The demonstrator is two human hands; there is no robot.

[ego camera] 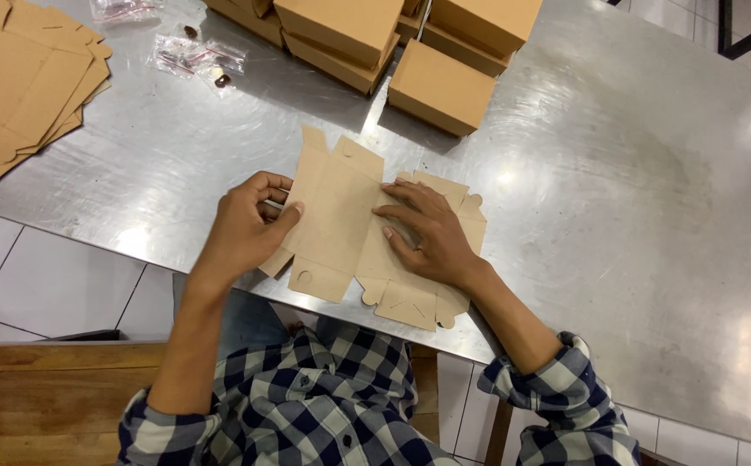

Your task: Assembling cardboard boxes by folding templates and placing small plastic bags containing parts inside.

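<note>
A flat box blank [341, 229] lies at the near edge of the steel surface [617, 173]. The left hand [246, 229] has its grip pinching the blank's raised left flap. The right hand [427, 237] presses flat on it, fingers spread. Folded boxes [440, 86] stand beyond; flat blanks [13, 78] are stacked far left.

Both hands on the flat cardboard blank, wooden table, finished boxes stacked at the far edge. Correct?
Not quite: the table is bare metal, not wood, as the head view shows. The rest holds: the left hand grips the left edge of the flat cardboard blank, the right hand presses flat on it, and the finished boxes are stacked at the far edge.
</note>
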